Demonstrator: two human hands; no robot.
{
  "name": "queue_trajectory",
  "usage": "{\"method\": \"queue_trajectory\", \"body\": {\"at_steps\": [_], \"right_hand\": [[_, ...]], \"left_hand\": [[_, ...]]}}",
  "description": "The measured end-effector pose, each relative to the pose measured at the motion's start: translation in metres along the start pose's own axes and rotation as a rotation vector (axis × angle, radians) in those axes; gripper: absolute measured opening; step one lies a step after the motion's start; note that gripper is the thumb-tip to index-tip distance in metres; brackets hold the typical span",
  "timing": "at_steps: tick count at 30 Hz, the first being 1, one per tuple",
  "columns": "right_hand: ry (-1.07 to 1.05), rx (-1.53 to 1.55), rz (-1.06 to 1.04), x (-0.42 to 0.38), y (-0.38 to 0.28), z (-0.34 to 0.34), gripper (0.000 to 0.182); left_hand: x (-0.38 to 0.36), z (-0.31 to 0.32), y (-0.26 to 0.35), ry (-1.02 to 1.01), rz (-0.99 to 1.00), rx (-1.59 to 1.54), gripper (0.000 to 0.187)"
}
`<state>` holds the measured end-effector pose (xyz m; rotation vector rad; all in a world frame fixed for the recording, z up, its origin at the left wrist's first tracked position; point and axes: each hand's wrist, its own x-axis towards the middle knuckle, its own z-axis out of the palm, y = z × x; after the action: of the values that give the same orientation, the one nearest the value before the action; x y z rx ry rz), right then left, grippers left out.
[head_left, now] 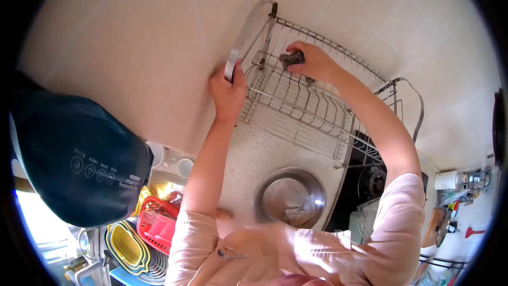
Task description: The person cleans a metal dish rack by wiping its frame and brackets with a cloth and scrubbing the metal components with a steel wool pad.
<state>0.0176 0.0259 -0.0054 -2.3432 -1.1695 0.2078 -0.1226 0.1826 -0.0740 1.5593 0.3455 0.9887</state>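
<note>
A two-tier metal dish rack [296, 108] stands against the tiled wall on the speckled counter. My left hand [229, 89] is wrapped round the flat metal side frame at the rack's left end. Over the upper tier, my right hand [312, 62] grips a dark, curly steel wool scrubber [292, 60], which rests at the tier's wires. Below the rack, a round metal basin [263, 201] sits on the counter with water and a pale crumpled cloth [300, 213] in it.
A black gas stove [370, 180] lies right of the basin. On the left are a large dark green cover [79, 153], a red basket [153, 220], a yellow colander [126, 246] and a clear cup [185, 168]. Utensils hang at the far right near a cutting board [434, 226].
</note>
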Motion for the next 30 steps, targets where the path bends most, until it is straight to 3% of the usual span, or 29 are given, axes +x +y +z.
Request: {"method": "queue_trajectory", "body": {"at_steps": [4,8,11,14,17,20,23,26,30], "right_hand": [[-0.155,0.016,0.081,0.003,-0.009,0.021,0.029],[-0.091,-0.327,-0.210,0.019,-0.006,0.032,0.025],[0.047,-0.483,-0.268,0.031,0.004,0.028,0.023],[-0.082,-0.074,0.015,0.015,-0.032,0.001,0.022],[-0.036,-0.223,-0.136,0.012,-0.006,0.036,0.022],[0.215,-0.470,-0.241,0.019,0.005,0.046,0.022],[0.073,-0.163,-0.101,0.025,0.003,0.026,0.021],[-0.027,-0.144,-0.073,0.009,-0.006,0.030,0.021],[0.117,-0.334,-0.004,0.023,-0.002,0.036,0.019]], "left_hand": [[0.002,0.000,0.003,-0.004,0.003,0.022,0.015],[-0.001,-0.002,0.008,-0.012,-0.032,0.030,0.015],[-0.003,-0.002,0.001,0.013,0.068,0.086,0.015],[-0.001,-0.002,-0.001,0.022,0.054,0.083,0.015],[0.001,0.000,0.001,0.018,0.032,0.067,0.016],[-0.003,0.000,0.007,0.030,0.034,0.092,0.016],[0.001,-0.001,0.008,0.025,0.057,0.094,0.016],[0.004,-0.001,0.002,0.045,0.117,0.118,0.016],[-0.003,-0.004,0.011,-0.019,0.016,0.109,0.014]]}}
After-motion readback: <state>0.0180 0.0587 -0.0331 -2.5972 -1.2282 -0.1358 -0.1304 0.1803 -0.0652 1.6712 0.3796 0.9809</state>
